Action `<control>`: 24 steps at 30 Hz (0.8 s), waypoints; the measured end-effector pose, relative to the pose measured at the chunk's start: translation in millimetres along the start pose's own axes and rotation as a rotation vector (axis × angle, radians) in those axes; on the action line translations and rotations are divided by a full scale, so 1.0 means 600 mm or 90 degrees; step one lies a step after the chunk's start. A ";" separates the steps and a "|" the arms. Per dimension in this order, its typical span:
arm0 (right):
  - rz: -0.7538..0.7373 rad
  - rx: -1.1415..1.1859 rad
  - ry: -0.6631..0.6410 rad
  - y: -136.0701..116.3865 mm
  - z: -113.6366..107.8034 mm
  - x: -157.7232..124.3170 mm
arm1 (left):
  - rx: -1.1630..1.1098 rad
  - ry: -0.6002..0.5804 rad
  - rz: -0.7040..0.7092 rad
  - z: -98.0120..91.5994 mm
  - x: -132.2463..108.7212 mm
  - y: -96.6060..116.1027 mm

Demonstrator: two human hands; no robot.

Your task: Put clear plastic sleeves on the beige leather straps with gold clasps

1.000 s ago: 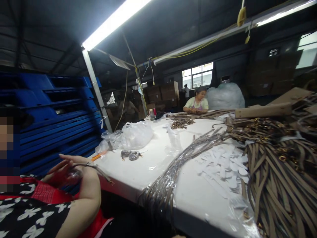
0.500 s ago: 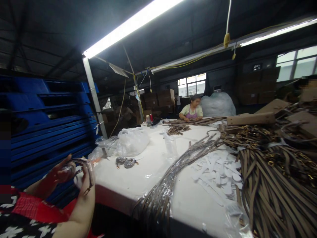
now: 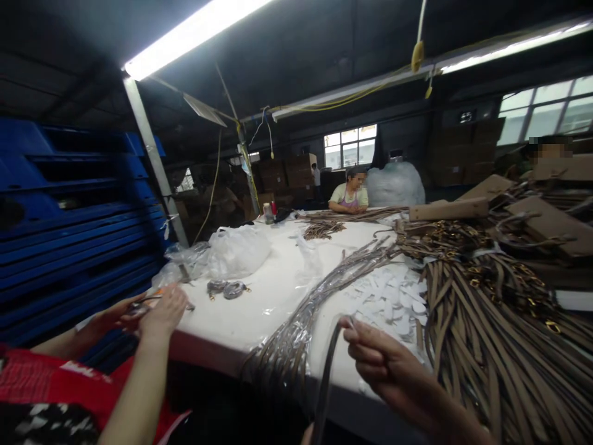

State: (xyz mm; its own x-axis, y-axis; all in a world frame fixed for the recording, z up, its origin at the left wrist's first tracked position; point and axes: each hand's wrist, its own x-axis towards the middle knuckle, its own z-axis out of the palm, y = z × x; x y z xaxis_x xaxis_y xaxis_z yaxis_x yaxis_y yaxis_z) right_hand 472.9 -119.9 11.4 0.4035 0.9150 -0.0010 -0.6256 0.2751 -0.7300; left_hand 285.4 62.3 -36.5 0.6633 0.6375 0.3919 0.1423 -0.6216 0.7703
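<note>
My right hand point(image 3: 386, 364) is closed on the upper end of a dark brown strap point(image 3: 327, 377), pinched between thumb and fingers over the table's front edge. The strap hangs down to the bottom edge of the view. There, only a small part of my left hand point(image 3: 307, 435) shows, pressed against the strap's lower part; most of that hand is out of view. Just behind lies a bundle of plastic-wrapped straps point(image 3: 296, 334), draped over the table edge. White paper tags point(image 3: 393, 303) lie in a loose pile beyond my right hand.
On the left, a co-worker in a red apron point(image 3: 88, 383) handles a coiled strap. Brown straps with gold clasps point(image 3: 467, 334) heap the right side. Clear plastic bags point(image 3: 238, 250) and two coiled straps point(image 3: 227, 289) are on the white table point(image 3: 241, 324). Another person point(image 3: 349, 194) sits opposite.
My hands have come into view from below, with the right one holding up a strap. The co-worker's hands have moved closer together. The view has shifted slightly to the right.
</note>
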 end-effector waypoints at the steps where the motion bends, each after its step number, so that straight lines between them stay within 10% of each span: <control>1: 0.047 -0.003 -0.031 -0.013 0.000 0.000 | -0.036 -0.047 -0.010 0.020 -0.027 -0.001; 6: 0.239 -0.181 -0.166 -0.054 -0.015 -0.019 | -0.138 -0.147 -0.099 0.089 -0.123 -0.016; 10: 0.400 -0.375 -0.289 -0.056 -0.031 -0.049 | -0.062 0.088 -0.112 0.054 -0.115 -0.053; 14: 0.415 -0.570 -0.423 -0.012 -0.034 -0.064 | 0.081 0.267 0.064 0.006 -0.095 -0.055; 18: 0.391 -0.506 -0.415 0.072 -0.027 -0.065 | 0.151 0.272 0.247 0.009 -0.085 -0.034; 24: 0.414 -0.406 -0.358 0.111 -0.038 -0.059 | 0.136 0.320 0.131 0.024 -0.092 -0.077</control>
State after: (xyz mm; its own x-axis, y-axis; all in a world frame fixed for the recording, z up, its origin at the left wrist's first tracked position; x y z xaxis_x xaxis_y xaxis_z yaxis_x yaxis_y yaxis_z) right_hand 431.9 -140.5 -52.8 -0.3496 0.8796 -0.3227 -0.0793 -0.3710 -0.9253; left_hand 252.7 49.1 -101.0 0.2696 0.5996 0.7535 0.2278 -0.8000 0.5551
